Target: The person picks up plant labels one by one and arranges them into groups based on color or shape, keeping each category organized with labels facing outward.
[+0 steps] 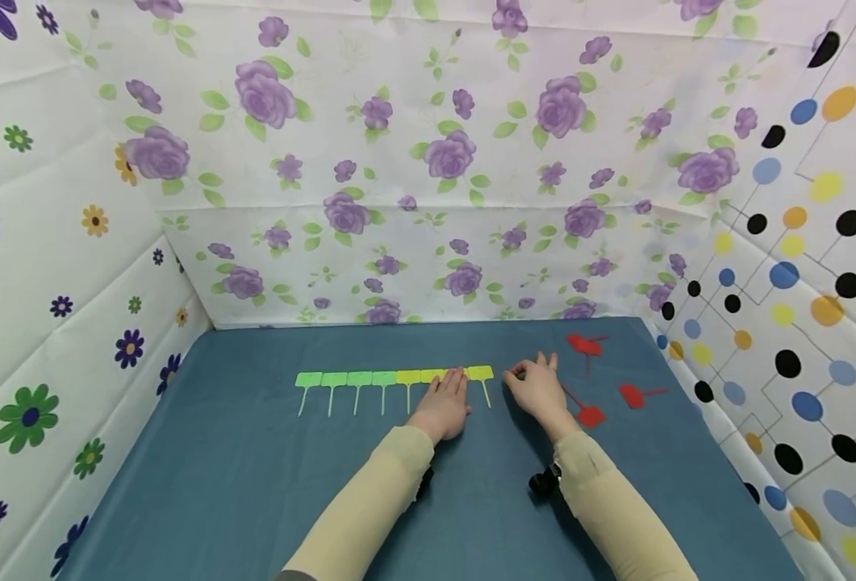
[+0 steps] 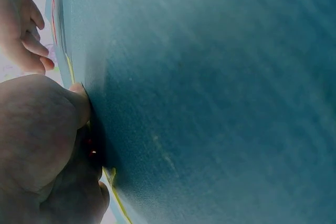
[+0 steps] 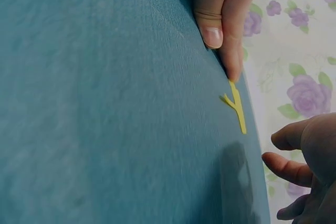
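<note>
Right of the green tags (image 1: 358,378), my left hand (image 1: 444,407) presses the yellow tags (image 1: 481,374), fingers together; farther right, my right hand (image 1: 540,391) hovers spread, seemingly empty. Thin and light, they should bend; I'd pinch their stems (image 1: 486,394)

Both arms I can see are in long sleeves of plain pale cream, the left sleeve (image 1: 365,500) with a bit of grey at its lower end, the right sleeve (image 1: 620,504) creased near the wrist. A small, rounded black device (image 1: 542,484) sits under the right wrist; the left hand (image 1: 444,405) and right hand (image 1: 539,390) are gloveless.
</note>
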Tool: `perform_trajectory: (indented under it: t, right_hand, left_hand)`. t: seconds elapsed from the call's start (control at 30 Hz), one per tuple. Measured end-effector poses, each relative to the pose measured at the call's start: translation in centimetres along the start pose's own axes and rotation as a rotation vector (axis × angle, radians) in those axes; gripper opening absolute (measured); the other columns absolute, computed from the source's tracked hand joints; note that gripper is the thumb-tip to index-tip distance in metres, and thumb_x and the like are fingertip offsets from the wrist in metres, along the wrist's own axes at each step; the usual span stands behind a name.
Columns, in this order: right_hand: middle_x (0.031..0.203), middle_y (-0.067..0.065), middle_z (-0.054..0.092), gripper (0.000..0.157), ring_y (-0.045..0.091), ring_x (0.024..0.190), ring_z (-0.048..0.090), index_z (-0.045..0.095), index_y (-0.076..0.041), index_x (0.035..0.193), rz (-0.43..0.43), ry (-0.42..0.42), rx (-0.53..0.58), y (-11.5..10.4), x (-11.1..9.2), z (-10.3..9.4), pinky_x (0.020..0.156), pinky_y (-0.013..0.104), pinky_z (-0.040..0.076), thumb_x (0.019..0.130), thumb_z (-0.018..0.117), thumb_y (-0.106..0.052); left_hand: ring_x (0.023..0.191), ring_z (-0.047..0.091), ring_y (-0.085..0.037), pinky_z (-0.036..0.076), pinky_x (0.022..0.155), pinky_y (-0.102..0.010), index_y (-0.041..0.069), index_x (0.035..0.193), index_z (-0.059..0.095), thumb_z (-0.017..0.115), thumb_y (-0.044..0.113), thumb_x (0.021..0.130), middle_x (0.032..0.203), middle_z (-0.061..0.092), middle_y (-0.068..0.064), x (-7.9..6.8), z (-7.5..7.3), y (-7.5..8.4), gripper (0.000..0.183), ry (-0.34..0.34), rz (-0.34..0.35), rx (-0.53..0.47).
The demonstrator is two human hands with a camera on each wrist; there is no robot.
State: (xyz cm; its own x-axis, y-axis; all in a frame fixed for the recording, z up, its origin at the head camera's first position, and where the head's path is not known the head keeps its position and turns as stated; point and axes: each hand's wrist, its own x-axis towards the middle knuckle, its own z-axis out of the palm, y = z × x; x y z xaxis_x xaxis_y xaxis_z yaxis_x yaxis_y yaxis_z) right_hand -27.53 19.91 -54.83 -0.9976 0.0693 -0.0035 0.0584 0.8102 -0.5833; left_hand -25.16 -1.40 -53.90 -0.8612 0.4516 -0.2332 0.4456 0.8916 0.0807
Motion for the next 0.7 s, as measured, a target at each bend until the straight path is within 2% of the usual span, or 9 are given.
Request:
perform_trajectory:
  t: [0.4, 0.57, 0.7]
  right_hand:
    - [0.169, 0.039, 0.020, 0.034, 0.058, 0.159, 0.000, 0.076, -0.007, 0.117, -0.025, -0.019, 0.045, 0.9, -1.9, -1.5, 0.111, 0.073, 0.043, 0.107, 0.065, -0.038]
    - [0.170, 0.038, 0.018, 0.034, 0.058, 0.159, 0.000, 0.075, -0.007, 0.122, -0.016, -0.018, 0.034, 2.0, -2.9, -2.5, 0.109, 0.073, 0.044, 0.108, 0.065, -0.036]
    - [0.170, 0.038, 0.015, 0.034, 0.058, 0.158, -0.001, 0.074, -0.007, 0.125, -0.016, -0.013, 0.026, 3.5, -3.7, -3.4, 0.111, 0.076, 0.040, 0.109, 0.063, -0.035]
  left_hand:
    - [0.166, 0.006, -0.026, 0.010, 0.134, -0.046, 0.005, 0.172, 0.018, 0.039, 0.033, 0.118, 0.180, 0.009, -0.011, -0.1, -0.1, -0.6, 0.064, -0.002, 0.006, -0.036]
    - [0.165, 0.007, -0.026, 0.011, 0.134, -0.046, 0.005, 0.172, 0.019, 0.040, 0.033, 0.118, 0.180, 0.010, -0.011, 0.0, 0.1, -0.4, 0.064, -0.003, 0.009, -0.036]
    - [0.165, 0.007, -0.026, 0.010, 0.134, -0.045, 0.005, 0.172, 0.019, 0.040, 0.033, 0.118, 0.180, 0.009, -0.011, 0.0, -0.1, 0.0, 0.064, -0.006, 0.016, -0.027]
